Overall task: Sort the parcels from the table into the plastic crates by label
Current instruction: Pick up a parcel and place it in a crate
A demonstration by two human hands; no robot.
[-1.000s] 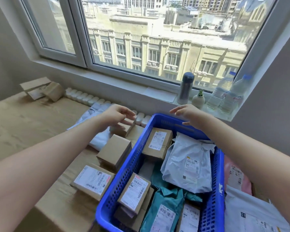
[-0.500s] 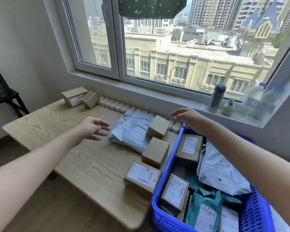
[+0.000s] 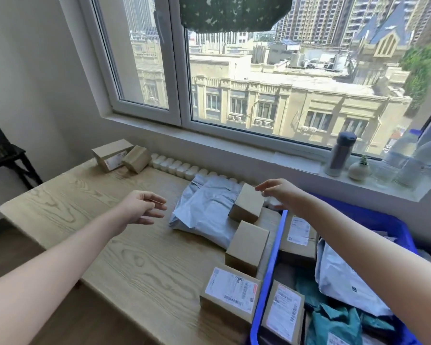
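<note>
Where the wooden table (image 3: 85,195) comes nearest, a labelled box (image 3: 230,293) lies flat, label up, just beside the left wall of the blue crate (image 3: 271,265). The crate holds a fair load. A labelled carton (image 3: 284,312) sits at its near corner with teal mailers (image 3: 334,324) beside it. A pale grey bag (image 3: 346,277) lies behind those, and a far carton (image 3: 300,235) sits towards the crate's back end.

Beyond the labelled box, a plain box (image 3: 248,245) stands on the table close against the crate wall. Past it a second plain box (image 3: 246,206) sits tilted on a crumpled grey mailer (image 3: 207,207).

The right hand (image 3: 281,192) reaches over the crate's far corner with its fingers stretched out, holding nothing. Its tips are right at the top far edge of that tilted box; whether they touch it I cannot tell. The left hand (image 3: 141,207) hovers above bare wood to the left of the grey mailer, fingers loose and slightly curled, empty.

Further back, two small boxes (image 3: 112,155) lean together at the table's far left corner, and a row of white pots (image 3: 174,166) runs along the wall. On the windowsill (image 3: 296,161) stand a grey flask (image 3: 340,154), a little vase (image 3: 358,170) with a green sprig, and clear bottles (image 3: 418,158).
</note>
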